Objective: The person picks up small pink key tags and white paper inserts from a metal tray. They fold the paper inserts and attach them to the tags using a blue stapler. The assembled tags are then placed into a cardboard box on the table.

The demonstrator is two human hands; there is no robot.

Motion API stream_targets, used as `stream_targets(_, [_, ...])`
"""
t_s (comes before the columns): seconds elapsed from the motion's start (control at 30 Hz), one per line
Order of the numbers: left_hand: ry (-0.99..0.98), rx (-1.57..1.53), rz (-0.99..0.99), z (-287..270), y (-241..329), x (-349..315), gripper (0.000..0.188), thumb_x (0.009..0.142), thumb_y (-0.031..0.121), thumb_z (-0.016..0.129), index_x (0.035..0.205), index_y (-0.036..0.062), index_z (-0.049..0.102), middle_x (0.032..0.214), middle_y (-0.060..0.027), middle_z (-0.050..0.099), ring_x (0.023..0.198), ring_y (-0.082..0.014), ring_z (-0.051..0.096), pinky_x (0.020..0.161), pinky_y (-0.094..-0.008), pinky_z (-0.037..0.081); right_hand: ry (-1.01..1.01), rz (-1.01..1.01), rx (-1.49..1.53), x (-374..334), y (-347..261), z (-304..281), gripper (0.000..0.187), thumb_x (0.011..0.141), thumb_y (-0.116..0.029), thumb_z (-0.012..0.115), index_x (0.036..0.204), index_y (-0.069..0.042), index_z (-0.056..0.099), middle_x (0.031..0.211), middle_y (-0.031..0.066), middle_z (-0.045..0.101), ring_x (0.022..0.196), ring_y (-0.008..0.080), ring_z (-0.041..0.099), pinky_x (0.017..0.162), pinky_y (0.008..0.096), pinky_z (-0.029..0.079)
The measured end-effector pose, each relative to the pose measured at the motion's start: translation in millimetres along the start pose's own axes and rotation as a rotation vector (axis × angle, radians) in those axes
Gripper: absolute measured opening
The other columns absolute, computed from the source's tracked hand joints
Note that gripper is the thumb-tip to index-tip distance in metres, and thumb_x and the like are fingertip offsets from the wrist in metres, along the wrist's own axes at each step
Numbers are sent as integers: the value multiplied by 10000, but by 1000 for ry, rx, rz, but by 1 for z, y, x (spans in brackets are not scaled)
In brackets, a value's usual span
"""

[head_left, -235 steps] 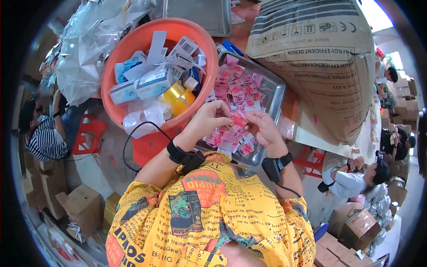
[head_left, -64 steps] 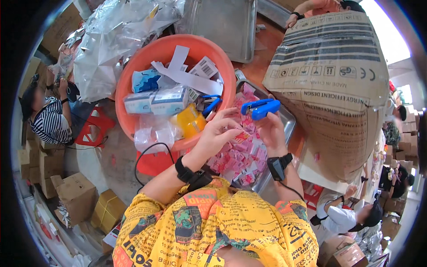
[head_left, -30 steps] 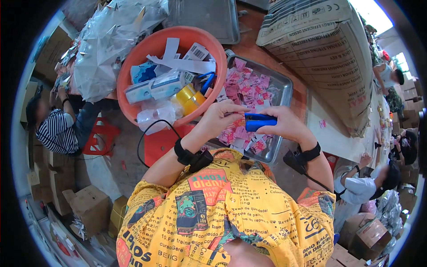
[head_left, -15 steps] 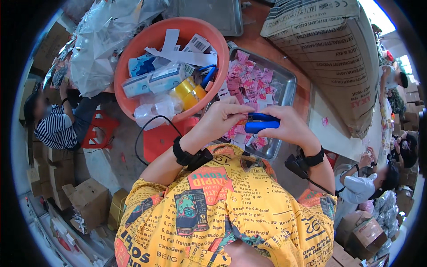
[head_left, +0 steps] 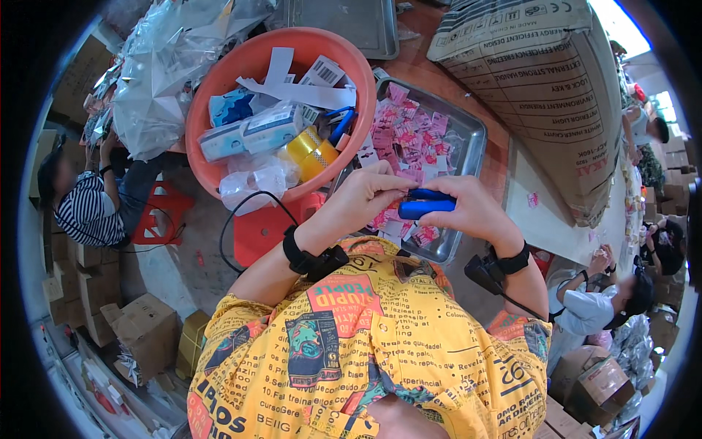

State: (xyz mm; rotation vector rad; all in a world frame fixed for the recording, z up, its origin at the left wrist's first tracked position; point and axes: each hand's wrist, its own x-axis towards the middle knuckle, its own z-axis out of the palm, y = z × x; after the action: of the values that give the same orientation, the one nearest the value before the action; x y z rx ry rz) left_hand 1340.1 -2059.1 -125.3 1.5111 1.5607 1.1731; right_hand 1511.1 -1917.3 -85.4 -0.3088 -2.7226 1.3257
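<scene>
My right hand (head_left: 475, 208) is closed around a blue stapler (head_left: 425, 210), its jaws pointing left. Close against the stapler's jaw end, my left hand (head_left: 369, 192) pinches with thumb and forefinger. What sits in that pinch is small and mostly hidden by the fingers. Both hands are over the near part of a metal tray (head_left: 479, 139). Many small pink cards (head_left: 409, 132), some in clear plastic, lie heaped in it.
An orange-red tub (head_left: 201, 139) left of the tray holds boxes, paper strips, yellow tape rolls and a blue-handled tool. A large carton (head_left: 534, 95) stands at right, a second tray (head_left: 340, 29) behind. A red stool (head_left: 256, 234) is below the tub. People sit at both sides.
My hands and the stapler have shifted very slightly left, still together. At the far left, the seated person's arms have moved a little.
</scene>
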Motion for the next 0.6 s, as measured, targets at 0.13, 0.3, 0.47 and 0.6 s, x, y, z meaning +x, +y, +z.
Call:
stream_targets(0.13, [-13, 5, -8, -1, 3, -1, 275, 800, -17, 563, 1060, 43, 629, 791, -41, 502, 779, -143, 499, 700, -245, 402, 0, -3, -10, 0, 2, 1, 436, 644, -298, 743, 943, -8, 613, 786, 150, 612, 701, 275, 596, 630, 326, 453])
stream_targets(0.3, [-16, -20, -2, 0, 3, -1, 263, 804, -10, 563, 1054, 42, 630, 782, -39, 491, 780, -141, 501, 696, -248, 403, -26, 34, 31, -1, -1, 0, 426, 652, -291, 737, 949, -11, 614, 789, 151, 618, 700, 260, 601, 637, 317, 455])
stream_targets(0.47, [-33, -22, 5, 0, -1, -2, 254, 801, -2, 568, 1044, 39, 633, 785, -45, 498, 769, -144, 507, 692, -254, 408, -41, 37, 34, -1, 1, 2, 407, 662, -276, 729, 951, -11, 617, 787, 142, 621, 697, 234, 601, 640, 308, 454])
stream_targets(0.6, [-51, 24, 4, -1, -5, -2, 254, 791, 28, 584, 1040, 36, 633, 789, -62, 524, 758, -149, 520, 690, -263, 416, -107, 98, 104, 0, 4, 4, 402, 678, -251, 720, 980, -7, 616, 776, 105, 626, 688, 163, 586, 638, 285, 451])
